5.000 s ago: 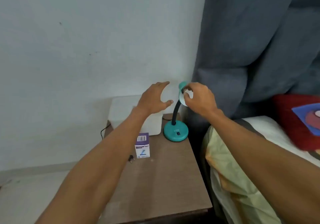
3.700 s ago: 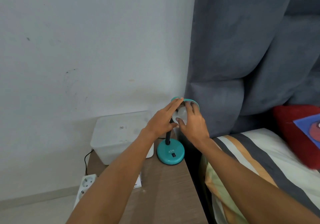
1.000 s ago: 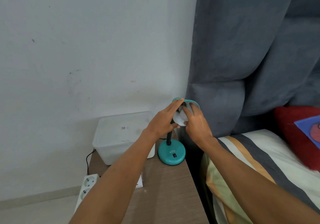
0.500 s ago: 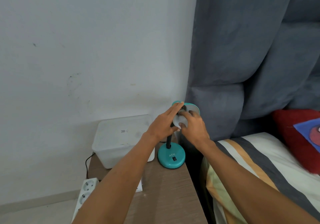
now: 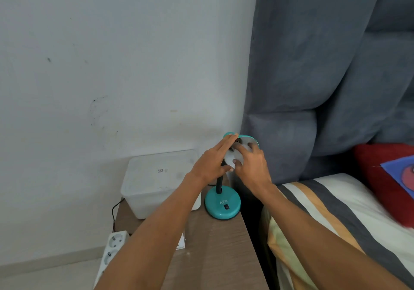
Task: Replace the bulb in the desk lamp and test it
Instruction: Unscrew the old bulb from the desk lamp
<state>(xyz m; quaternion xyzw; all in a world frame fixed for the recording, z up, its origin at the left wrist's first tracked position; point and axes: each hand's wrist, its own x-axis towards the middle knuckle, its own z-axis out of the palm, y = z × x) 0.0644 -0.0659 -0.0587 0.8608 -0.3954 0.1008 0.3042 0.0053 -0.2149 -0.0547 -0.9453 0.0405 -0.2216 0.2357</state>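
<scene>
A small teal desk lamp stands at the back right corner of the wooden bedside table; its round base (image 5: 223, 205) carries a black switch and a black neck rises from it. The teal shade (image 5: 248, 139) faces me. My left hand (image 5: 211, 165) rests flat against the shade's left rim, fingers extended. My right hand (image 5: 252, 166) has its fingers closed around the white bulb (image 5: 233, 158) inside the shade. The bulb's socket is hidden behind my fingers.
A frosted plastic box (image 5: 156, 181) sits on the table (image 5: 219, 251) left of the lamp. A small carton (image 5: 181, 243) peeks out under my left forearm. A white power strip (image 5: 112, 248) hangs beside the table. The grey padded headboard (image 5: 324, 76) and striped bedding (image 5: 336, 218) lie to the right.
Over five seconds my left hand came in and settled on the shade. My right hand keeps shifting its finger grip on the bulb. The camera has tilted slightly.
</scene>
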